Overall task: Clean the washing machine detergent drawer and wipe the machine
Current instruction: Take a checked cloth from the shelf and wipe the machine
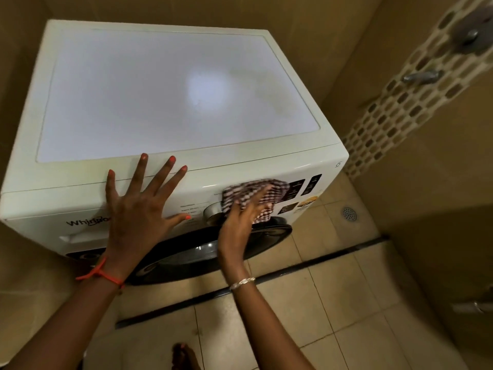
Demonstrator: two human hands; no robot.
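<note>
- Your left hand (133, 209) lies nearest, at lower centre-left of the frame. Its palm is flat on the upper front edge of the washing machine (173, 89), with fingers straight and spread wide, gripping nothing.
- An orange thread bracelet (98, 273) circles that wrist.
- Your right hand (237, 222), just right of centre, presses a checked cloth (256, 194) against the machine's front panel. The fingers lie nearly straight on the cloth, pressing it rather than clenching it, and a fold of cloth hangs below them.
- A pale beaded bracelet (242, 282) sits on the right wrist.
- You have the cloth just above and right of the silver dial (212, 212), touching it, and reaching toward the dark display (301, 188) further right.
- The detergent drawer (53, 231) sits at the left end of the front panel, beside the brand lettering and left of your left hand. It looks pushed in flush.
- Below both hands the dark round door (186, 249) curves across the front.
- The machine fills the upper left and centre of the frame, its white top showing a bright reflection.
- Beige floor tiles (320, 289) spread at lower right, with a round drain (349, 213) near the machine's right corner.
- A mosaic strip (400, 102) runs up the wall at upper right.
</note>
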